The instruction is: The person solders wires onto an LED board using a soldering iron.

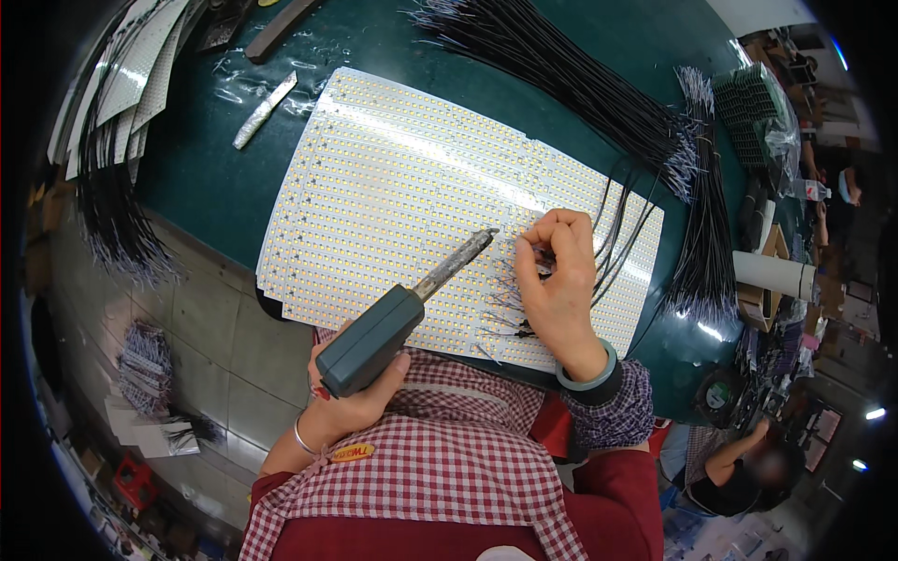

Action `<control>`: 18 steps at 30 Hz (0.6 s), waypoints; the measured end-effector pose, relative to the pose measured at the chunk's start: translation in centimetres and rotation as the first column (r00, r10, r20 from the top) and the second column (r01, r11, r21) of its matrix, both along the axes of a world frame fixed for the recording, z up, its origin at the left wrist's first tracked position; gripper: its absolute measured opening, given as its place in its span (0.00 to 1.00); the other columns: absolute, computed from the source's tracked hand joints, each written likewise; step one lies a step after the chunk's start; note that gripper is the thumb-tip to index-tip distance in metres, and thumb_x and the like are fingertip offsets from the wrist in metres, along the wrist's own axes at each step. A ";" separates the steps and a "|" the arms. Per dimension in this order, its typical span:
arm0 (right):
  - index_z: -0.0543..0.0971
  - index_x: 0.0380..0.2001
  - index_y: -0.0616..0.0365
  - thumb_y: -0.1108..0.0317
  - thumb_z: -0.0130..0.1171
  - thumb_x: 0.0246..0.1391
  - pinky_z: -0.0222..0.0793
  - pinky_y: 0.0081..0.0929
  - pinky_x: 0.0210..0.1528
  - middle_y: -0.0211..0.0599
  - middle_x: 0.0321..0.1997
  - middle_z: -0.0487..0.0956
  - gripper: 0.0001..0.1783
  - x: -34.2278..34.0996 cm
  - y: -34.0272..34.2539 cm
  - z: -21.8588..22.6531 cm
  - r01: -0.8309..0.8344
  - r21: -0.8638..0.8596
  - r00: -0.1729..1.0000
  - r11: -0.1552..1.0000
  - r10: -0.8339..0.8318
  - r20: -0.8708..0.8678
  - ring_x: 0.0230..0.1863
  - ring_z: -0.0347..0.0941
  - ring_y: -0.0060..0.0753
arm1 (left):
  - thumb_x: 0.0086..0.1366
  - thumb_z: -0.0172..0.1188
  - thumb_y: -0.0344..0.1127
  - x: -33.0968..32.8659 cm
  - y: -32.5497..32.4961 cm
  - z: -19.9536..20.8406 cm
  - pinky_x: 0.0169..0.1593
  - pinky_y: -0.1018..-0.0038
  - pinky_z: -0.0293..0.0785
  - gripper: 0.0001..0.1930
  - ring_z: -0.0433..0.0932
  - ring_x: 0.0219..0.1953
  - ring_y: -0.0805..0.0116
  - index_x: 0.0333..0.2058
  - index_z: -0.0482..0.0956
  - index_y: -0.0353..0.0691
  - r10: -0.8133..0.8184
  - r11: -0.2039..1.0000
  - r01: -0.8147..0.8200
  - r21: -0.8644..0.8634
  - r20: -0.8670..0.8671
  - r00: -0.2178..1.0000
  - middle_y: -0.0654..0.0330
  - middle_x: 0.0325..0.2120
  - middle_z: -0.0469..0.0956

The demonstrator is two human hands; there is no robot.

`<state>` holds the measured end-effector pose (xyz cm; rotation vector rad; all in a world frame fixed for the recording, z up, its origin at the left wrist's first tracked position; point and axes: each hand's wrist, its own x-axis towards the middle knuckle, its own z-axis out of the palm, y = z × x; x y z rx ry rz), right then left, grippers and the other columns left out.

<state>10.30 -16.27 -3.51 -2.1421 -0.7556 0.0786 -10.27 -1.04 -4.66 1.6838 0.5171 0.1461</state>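
My left hand [376, 396] is wrapped round the dark green handle of a soldering gun [374, 338]. Its metal barrel reaches up to the right, with the tip just short of my right fingers and over a stack of white LED boards [393, 178]. My right hand [567, 290] is pinched above the right part of the boards, thumb against forefinger, on a thin black wire. The pinched end is mostly covered by the fingers. Several loose black wires [608, 229] curve beside and under this hand, their pale stripped ends [505, 313] lying on the boards.
Bundles of black wires [552, 70] lie at the back, with another bundle [706, 215] to the right. A tape-wrapped blade [264, 112] rests at the back left. More boards [140, 89] and hanging wires [108, 196] occupy the left table edge. A person [744, 472] sits at the lower right.
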 end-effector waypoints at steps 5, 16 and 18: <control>0.71 0.28 0.66 0.81 0.59 0.48 0.72 0.24 0.33 0.40 0.37 0.67 0.07 0.0 -0.1 -0.1 -0.002 0.003 1.000 1.000 0.002 -0.004 0.31 0.71 0.31 | 0.53 0.66 0.25 0.6 -0.1 -0.1 0.28 0.77 0.72 0.11 0.77 0.25 0.70 0.36 0.80 0.32 0.005 0.997 -0.015 0.079 0.124 0.992 0.56 0.28 0.79; 0.71 0.28 0.65 0.83 0.59 0.46 0.73 0.24 0.31 0.41 0.38 0.68 0.07 -0.1 -0.1 -0.3 -0.022 0.005 1.000 1.000 0.022 0.020 0.31 0.72 0.32 | 0.52 0.65 0.23 0.6 -0.2 0.2 0.28 0.77 0.70 0.12 0.76 0.25 0.70 0.38 0.80 0.31 -0.029 1.000 0.029 0.001 0.046 0.999 0.57 0.28 0.78; 0.71 0.28 0.66 0.83 0.59 0.46 0.74 0.24 0.32 0.41 0.38 0.68 0.08 0.0 -0.2 -0.2 -0.030 -0.003 0.999 1.000 0.030 0.025 0.31 0.73 0.32 | 0.52 0.65 0.23 0.8 -0.2 0.3 0.27 0.77 0.70 0.12 0.76 0.25 0.70 0.38 0.80 0.32 -0.029 0.999 0.028 0.016 0.067 0.997 0.57 0.28 0.78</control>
